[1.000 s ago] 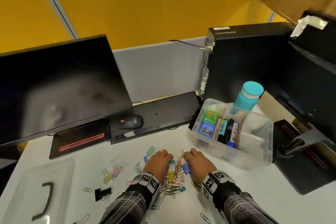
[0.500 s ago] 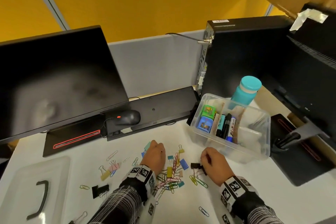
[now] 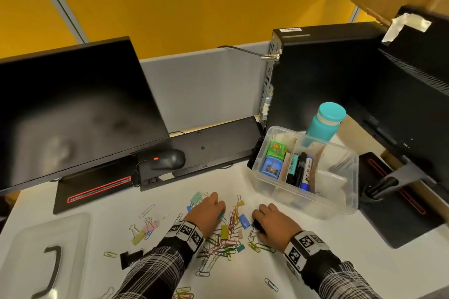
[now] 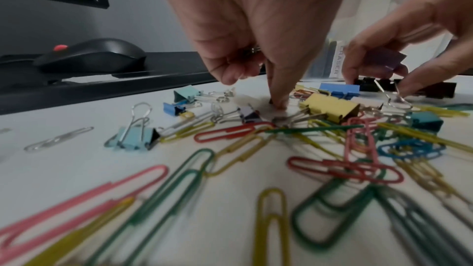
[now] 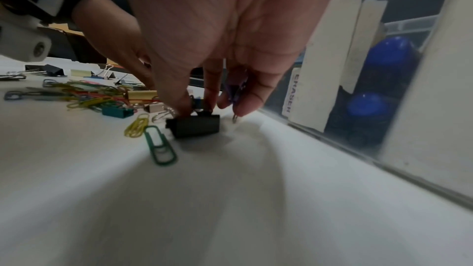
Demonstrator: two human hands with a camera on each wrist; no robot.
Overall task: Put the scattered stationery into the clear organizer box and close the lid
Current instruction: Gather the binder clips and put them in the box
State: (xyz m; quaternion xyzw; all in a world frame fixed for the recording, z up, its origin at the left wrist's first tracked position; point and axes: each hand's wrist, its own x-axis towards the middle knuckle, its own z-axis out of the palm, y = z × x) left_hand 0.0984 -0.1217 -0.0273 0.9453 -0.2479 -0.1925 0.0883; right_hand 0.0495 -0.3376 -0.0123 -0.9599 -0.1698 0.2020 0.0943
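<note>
Coloured paper clips [image 3: 226, 245] and binder clips lie scattered on the white desk. My left hand [image 3: 209, 211] hovers over the pile; in the left wrist view its curled fingers [image 4: 230, 68] hold a small clip showing only metal wire, and one fingertip presses the desk. My right hand [image 3: 261, 222] pinches a black binder clip [image 5: 197, 126] between thumb and finger, with a purple clip [image 5: 235, 90] tucked in its other fingers. The clear organizer box [image 3: 315, 198] stands open just right of the hands, holding markers and small boxes. Its lid [image 3: 29, 238] lies at the near left.
A monitor [image 3: 73, 109] stands at the left with a mouse [image 3: 167, 159] and an upturned keyboard [image 3: 213, 148] behind the pile. A teal bottle [image 3: 325, 121] and a computer tower [image 3: 315, 75] rise behind the box. A second monitor's base [image 3: 393, 201] sits at the right.
My right hand left the middle of the pile, moved right toward the box and took hold of the black binder clip. The left hand stayed on the pile.
</note>
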